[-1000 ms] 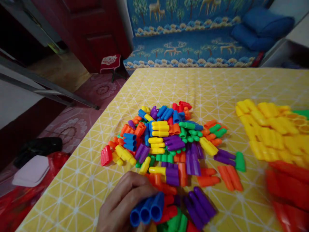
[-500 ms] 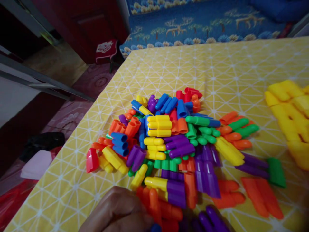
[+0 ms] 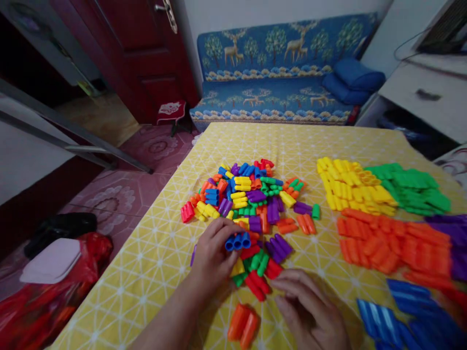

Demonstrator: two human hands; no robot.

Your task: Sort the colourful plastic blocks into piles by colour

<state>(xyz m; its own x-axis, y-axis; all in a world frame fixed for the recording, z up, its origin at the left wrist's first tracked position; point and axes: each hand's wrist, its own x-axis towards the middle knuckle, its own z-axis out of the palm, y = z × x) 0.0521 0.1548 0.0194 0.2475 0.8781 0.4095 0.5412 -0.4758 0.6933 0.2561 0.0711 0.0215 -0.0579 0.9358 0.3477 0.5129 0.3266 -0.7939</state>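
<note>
My left hand [image 3: 215,250] pinches a blue plastic bullet-shaped building block [image 3: 237,241] between fingers and thumb, its round hollow ends facing me. It hovers over the near side of a mixed pile of blocks [image 3: 255,196] in many colours. My right hand [image 3: 310,304] is beside the pile's near edge, fingers curved and apart from the thumb, with nothing visible in it. Close to its fingertips lie red blocks [image 3: 257,286] and green blocks [image 3: 260,262]. An orange block [image 3: 243,325] rests alone on the cloth between my forearms.
On the right of the yellow tablecloth [image 3: 153,272] lie single-colour groups: yellow blocks [image 3: 352,187], green blocks [image 3: 412,189], orange blocks [image 3: 394,243], purple blocks [image 3: 456,243] and blue blocks [image 3: 412,316]. A blue patterned sofa [image 3: 262,97] stands beyond the table; red bags [image 3: 91,257] lie on the floor left.
The view has tilted up and widened, showing the colour groups at right. My left hand now holds the blue block up over the pile. My right hand has come into view.
</note>
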